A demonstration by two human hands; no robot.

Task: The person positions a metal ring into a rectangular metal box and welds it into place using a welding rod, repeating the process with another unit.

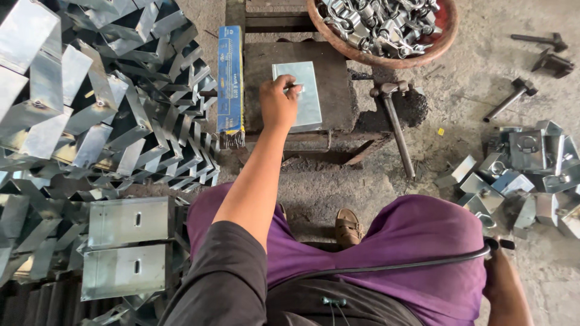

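A heap of bent steel plates (103, 115) was stacked untouched; the left hand (277, 102) was pressed, fingers curled, on one plate (300, 96) upon the block (302, 81) — finished brackets (525, 175) were piled rightward; the right hand (504, 284) rested, its grip indiscernible.

The left hand (279, 101) covers part of the flat metal plate (300, 95), and whatever small piece its fingers pinch is too small to tell. The right hand (504, 284) runs off the bottom edge, its grip unclear. The bowl of metal fittings (386, 27) is cut off at the top.
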